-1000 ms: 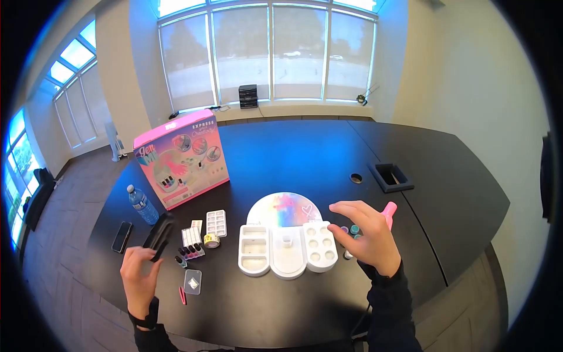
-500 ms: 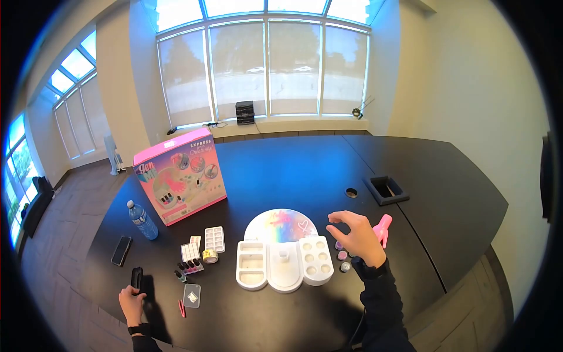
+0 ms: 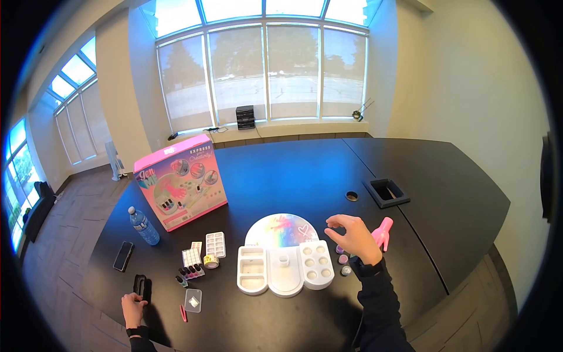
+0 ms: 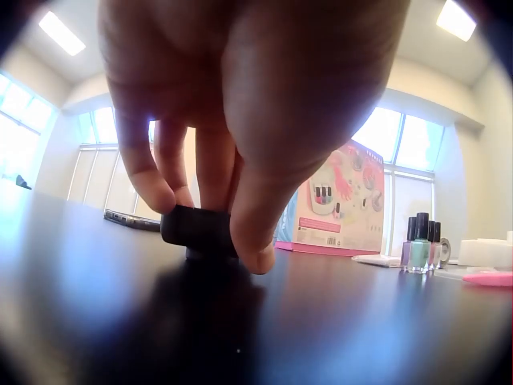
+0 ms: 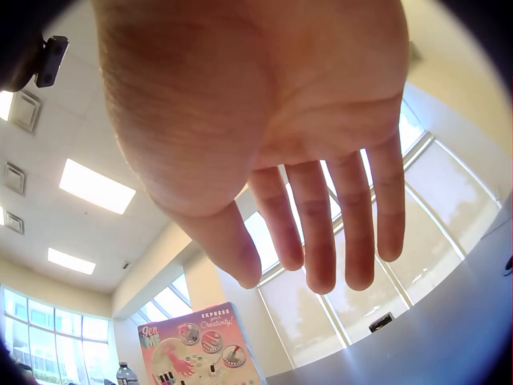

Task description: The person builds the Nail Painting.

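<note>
My left hand [image 3: 134,310] is low at the table's left front, with thumb and fingers pinching the near end of a black oblong object [image 3: 139,285]. In the left wrist view that black object [image 4: 196,228] sits close over the tabletop between thumb and fingertips; its exact kind cannot be told. Holding nothing, my right hand [image 3: 356,239] hovers just right of the white manicure station [image 3: 285,278], its fingers loosely bent. Beyond it stands a pink model hand [image 3: 382,233], and small round pots [image 3: 343,259] lie beside the wrist.
Nail polish bottles [image 3: 190,271], a tape roll [image 3: 211,261], white nail trays [image 3: 215,244], a small clear box [image 3: 193,301] and pink tweezers [image 3: 183,313] lie left of the station. Farther out are a phone [image 3: 123,256], a water bottle [image 3: 143,226] and a pink box [image 3: 182,185].
My left hand has brought the black object down from the air to the tabletop at the left. The right hand has shifted slightly, and more of the pink model hand shows.
</note>
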Demonstrator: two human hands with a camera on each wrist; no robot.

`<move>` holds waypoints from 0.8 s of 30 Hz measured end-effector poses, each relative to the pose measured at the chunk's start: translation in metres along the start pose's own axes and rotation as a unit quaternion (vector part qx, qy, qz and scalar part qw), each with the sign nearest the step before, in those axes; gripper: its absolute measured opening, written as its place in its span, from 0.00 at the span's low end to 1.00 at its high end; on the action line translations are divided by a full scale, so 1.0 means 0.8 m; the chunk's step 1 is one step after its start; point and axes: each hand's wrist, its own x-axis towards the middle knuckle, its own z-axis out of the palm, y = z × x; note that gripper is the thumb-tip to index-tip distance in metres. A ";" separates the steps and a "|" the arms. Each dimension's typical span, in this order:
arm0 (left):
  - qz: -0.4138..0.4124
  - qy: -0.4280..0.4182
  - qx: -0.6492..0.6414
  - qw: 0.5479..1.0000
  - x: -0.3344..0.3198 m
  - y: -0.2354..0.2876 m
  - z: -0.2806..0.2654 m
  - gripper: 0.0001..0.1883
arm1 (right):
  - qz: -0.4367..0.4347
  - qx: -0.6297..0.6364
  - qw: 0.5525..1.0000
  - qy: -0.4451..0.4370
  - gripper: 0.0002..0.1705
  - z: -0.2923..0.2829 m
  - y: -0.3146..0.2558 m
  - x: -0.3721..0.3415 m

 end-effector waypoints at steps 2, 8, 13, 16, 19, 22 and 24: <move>0.009 -0.009 0.007 1.000 -0.001 0.008 -0.008 0.19 | 0.000 -0.005 1.000 -0.003 0.17 0.001 0.004 0.001; 0.062 0.022 -0.005 0.998 0.004 0.068 -0.052 0.23 | 0.038 -0.027 0.999 -0.004 0.20 0.004 0.021 0.005; 0.141 0.076 -0.047 0.986 0.015 0.170 -0.080 0.23 | 0.120 -0.031 0.992 -0.011 0.25 0.011 0.035 0.014; 0.189 0.062 -0.096 0.975 0.020 0.245 -0.086 0.23 | 0.147 -0.033 0.989 -0.015 0.29 0.020 0.042 0.018; 0.222 0.024 -0.159 0.962 0.029 0.308 -0.073 0.23 | 0.168 -0.020 0.985 -0.025 0.33 0.033 0.049 0.021; 0.236 -0.043 -0.239 0.941 0.038 0.360 -0.048 0.23 | 0.186 -0.013 0.982 -0.038 0.36 0.043 0.054 0.023; 0.229 -0.093 -0.295 0.923 0.041 0.394 -0.030 0.22 | 0.199 0.003 0.979 -0.041 0.38 0.048 0.055 0.024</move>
